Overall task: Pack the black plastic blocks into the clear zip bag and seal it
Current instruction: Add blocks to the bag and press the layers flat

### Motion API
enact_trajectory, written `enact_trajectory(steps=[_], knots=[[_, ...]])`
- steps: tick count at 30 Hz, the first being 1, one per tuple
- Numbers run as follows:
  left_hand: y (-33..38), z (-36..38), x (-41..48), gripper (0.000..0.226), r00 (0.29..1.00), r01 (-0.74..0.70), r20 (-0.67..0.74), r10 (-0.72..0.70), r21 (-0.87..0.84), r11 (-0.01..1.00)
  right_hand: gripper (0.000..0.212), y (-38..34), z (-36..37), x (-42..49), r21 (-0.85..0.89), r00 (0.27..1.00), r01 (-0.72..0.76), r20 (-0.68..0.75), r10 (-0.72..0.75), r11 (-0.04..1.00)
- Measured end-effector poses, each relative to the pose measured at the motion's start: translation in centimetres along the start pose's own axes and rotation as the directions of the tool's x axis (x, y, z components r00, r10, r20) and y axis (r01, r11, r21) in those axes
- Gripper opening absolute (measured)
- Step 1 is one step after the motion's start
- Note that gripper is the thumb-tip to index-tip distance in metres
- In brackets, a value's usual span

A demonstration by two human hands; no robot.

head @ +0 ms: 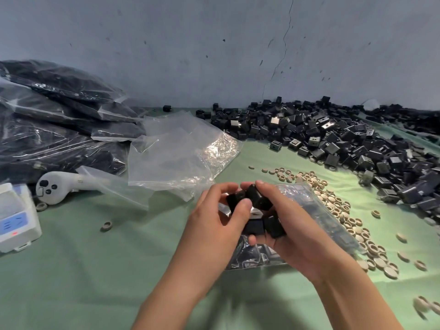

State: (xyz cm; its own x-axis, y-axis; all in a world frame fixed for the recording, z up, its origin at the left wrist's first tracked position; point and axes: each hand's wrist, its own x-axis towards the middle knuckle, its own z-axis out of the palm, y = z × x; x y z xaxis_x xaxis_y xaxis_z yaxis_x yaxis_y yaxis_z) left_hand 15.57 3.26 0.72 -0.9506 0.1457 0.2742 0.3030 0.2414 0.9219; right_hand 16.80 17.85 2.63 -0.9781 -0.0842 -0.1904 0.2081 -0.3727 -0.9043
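Left hand (221, 216) and right hand (294, 226) gripped a cluster of black plastic blocks (253, 201) over the part-filled clear zip bag (329, 226); keeping them squared together would likely ease insertion.

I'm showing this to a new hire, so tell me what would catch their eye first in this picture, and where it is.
First, at centre, the left hand and right hand gripping a cluster of black blocks above a part-filled clear zip bag. Next comes the heap of loose blocks along the wall at right. Last is the stack of filled bags at far left.
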Motion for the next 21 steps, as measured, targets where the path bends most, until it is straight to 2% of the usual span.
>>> enact_trajectory(steps=[2,4,8,11,13,15,17,21], knots=[[-0.3,0.0,0.0,0.016,1.000,0.007,-0.020,-0.007,0.022,1.000,0.028,0.1,0.4,0.1,-0.055,1.000,0.001,-0.014,-0.002,0.998],[-0.3,-0.3,0.2,0.014,0.998,0.026,-0.054,-0.026,-0.017,1.000,0.026,0.1,0.8,0.3,-0.026,1.000,0.001,-0.015,-0.001,1.000],[-0.2,-1.9,0.9,0.018,0.980,0.059,-0.169,-0.103,-0.249,0.967,0.032,0.0,1.2,0.7,0.176,0.999,0.010,-0.031,-0.005,0.984],[-0.9,-4.0,1.3,0.017,0.944,0.152,-0.216,-0.250,-0.389,0.908,0.030,-0.5,0.7,1.1,0.405,0.996,-0.003,-0.085,0.041,0.914],[-1.9,-5.2,1.2,0.015,0.898,0.270,-0.203,-0.391,-0.446,0.853,0.024,-0.9,0.2,1.1,0.548,0.993,0.016,-0.110,0.053,0.836],[-3.1,-6.1,0.8,0.014,0.861,0.385,-0.172,-0.478,-0.393,0.835,0.023,-1.1,-0.4,0.9,0.615,0.986,0.060,-0.158,0.049,0.786],[-3.8,-6.5,0.3,0.014,0.856,0.450,-0.109,-0.505,-0.320,0.834,0.023,-1.3,-1.1,0.8,0.631,0.975,0.108,-0.220,0.044,0.768],[-4.2,-6.1,-0.6,0.012,0.869,0.480,0.024,-0.494,-0.280,0.831,0.017,-1.7,-2.1,0.8,0.624,0.956,0.155,-0.290,0.042,0.766]])
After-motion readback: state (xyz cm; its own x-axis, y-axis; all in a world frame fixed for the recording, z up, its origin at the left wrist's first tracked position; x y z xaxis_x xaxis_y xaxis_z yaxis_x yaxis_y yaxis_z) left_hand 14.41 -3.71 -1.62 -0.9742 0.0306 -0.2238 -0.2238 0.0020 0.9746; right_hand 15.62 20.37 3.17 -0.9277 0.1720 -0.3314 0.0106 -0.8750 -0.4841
